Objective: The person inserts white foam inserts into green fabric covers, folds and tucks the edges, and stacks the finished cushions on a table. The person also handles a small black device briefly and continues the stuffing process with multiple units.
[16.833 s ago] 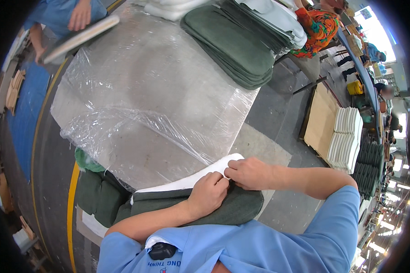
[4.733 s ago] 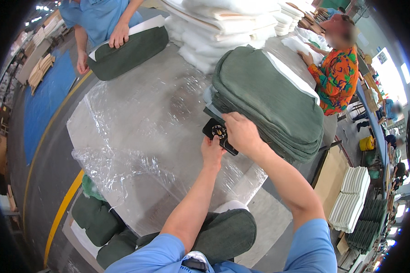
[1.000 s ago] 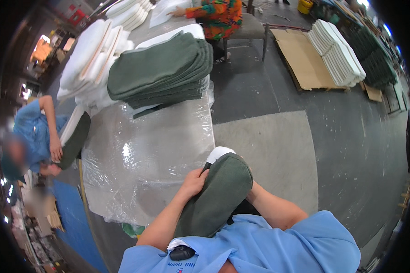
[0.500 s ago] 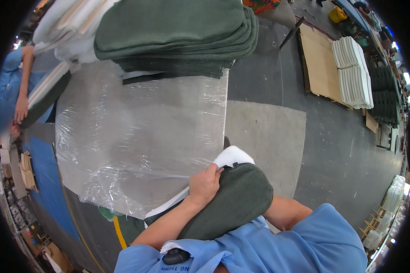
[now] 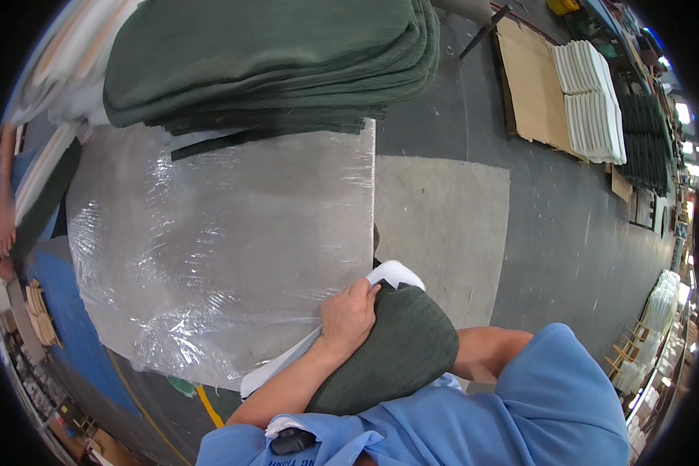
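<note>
Against my body I have a dark green fabric cushion cover (image 5: 392, 349), with a white foam pad (image 5: 398, 272) showing at its far corner and along its left side. My left hand (image 5: 349, 314) is closed on the edge of the cover, its fingers pinching the fabric beside the white pad. From the right, my forearm (image 5: 485, 351) runs behind the cover, which hides my right hand and its fingers. The cushion lies at the near right corner of a table (image 5: 233, 225) wrapped in clear plastic film.
A stack of green cushion covers (image 5: 264, 54) stands at the table's far end, with white pads (image 5: 74, 58) to its left. Another person's hand (image 5: 5, 237) is beside a green-and-white cushion (image 5: 46, 190) at far left. White pads (image 5: 590, 101) lie piled on cardboard at right.
The view has shifted, so the table and far stack sit further left. My left hand keeps its grip on the cover's edge. A little less white pad shows at the far corner.
</note>
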Demonstrator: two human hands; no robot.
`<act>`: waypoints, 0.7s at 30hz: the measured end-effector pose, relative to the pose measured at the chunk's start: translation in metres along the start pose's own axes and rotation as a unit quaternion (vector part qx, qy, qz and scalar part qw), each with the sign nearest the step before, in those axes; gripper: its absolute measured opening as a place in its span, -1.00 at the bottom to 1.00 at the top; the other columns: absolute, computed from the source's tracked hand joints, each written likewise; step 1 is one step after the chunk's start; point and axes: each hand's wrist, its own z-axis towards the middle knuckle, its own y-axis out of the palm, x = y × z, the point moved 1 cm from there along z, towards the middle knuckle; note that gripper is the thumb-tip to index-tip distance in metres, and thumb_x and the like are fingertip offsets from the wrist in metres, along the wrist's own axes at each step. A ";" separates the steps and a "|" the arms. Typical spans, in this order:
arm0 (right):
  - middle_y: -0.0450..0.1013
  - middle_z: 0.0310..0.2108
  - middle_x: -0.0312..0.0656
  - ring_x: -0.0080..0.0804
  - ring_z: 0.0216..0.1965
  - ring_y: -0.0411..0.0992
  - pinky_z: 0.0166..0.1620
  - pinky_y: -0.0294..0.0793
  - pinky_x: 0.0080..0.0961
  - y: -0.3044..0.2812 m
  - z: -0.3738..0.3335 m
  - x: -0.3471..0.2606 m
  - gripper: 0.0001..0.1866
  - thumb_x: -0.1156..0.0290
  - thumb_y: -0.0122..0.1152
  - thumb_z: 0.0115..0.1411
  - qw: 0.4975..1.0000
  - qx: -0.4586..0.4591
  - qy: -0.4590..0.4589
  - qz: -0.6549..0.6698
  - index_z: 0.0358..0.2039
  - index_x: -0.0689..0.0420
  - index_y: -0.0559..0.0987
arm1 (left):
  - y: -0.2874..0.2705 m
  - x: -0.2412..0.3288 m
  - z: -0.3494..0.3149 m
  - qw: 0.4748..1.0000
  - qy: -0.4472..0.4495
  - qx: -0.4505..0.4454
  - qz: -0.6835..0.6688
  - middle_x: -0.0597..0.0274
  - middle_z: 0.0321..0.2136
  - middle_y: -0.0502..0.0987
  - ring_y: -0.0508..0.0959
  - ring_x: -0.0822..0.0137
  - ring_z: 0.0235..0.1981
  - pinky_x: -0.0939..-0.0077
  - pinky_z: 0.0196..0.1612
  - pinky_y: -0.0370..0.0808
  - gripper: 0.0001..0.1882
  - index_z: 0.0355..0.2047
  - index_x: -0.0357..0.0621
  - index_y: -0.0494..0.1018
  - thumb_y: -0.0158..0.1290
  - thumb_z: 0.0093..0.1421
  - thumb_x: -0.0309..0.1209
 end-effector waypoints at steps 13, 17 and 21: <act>0.61 0.08 -0.08 -0.18 0.08 0.57 0.18 0.54 -0.23 -0.004 0.021 0.032 -0.38 -0.16 0.06 0.47 0.996 -0.005 -0.065 -0.053 0.22 0.12 0.55 | -0.019 -0.013 -0.042 0.999 -0.046 -0.023 -0.001 -0.15 -0.49 0.57 0.58 -0.29 -0.40 -0.13 -0.36 0.45 -0.72 -0.30 -0.14 0.45 0.04 0.47 -0.20; 0.61 0.07 -0.08 -0.19 0.07 0.57 0.17 0.54 -0.24 -0.002 0.013 0.026 -0.39 -0.14 0.08 0.47 0.960 0.049 -0.154 -0.230 0.21 0.12 0.56 | -0.020 -0.014 -0.058 0.998 0.043 0.038 -0.012 -0.10 -0.46 0.57 0.59 -0.21 -0.41 -0.04 -0.36 0.46 -0.84 -0.26 -0.13 0.52 0.14 0.39 -0.32; 0.63 -0.21 -0.14 -0.40 -0.16 0.55 -0.03 0.54 -0.36 0.055 -0.007 -0.060 -0.70 0.26 0.21 0.44 0.679 0.280 -0.254 -0.630 0.02 0.19 0.64 | -0.019 -0.012 -0.066 0.990 0.119 0.075 -0.002 -0.03 -0.42 0.58 0.59 -0.15 -0.40 0.03 -0.35 0.48 -0.91 -0.25 -0.15 0.55 0.21 0.28 -0.44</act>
